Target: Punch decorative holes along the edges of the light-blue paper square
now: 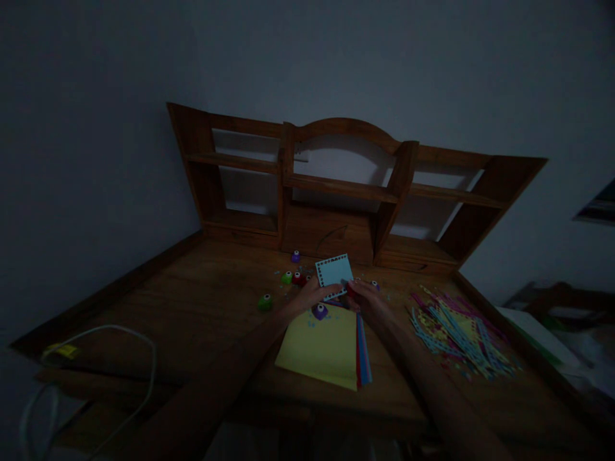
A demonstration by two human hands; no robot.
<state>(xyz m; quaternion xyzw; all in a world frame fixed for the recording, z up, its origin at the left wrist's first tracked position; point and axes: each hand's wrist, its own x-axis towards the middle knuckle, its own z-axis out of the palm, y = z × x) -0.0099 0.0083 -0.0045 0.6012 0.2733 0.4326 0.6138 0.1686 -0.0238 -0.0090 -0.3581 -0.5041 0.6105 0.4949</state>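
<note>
My left hand (310,294) is closed on a light blue sheet of paper (336,271), its thumb lying across the lower part. Small punched holes run along several edges of that sheet. At its lower right corner, my right hand (366,296) is closed around a small red craft punch (351,290), partly hidden by the fingers. Just below the hands, a purple craft punch (319,312) rests on a stack of yellow paper (319,349), with tiny blue cut-outs beside it. Red and blue sheets stick out under the stack's right side.
More craft punches stand left of the hands, among them a green one (265,302) and a purple one (296,257). Punched paper strips (456,326) lie heaped at the right. A wooden shelf (336,186) backs the desk. A pale cable (154,358) loops over the left front edge.
</note>
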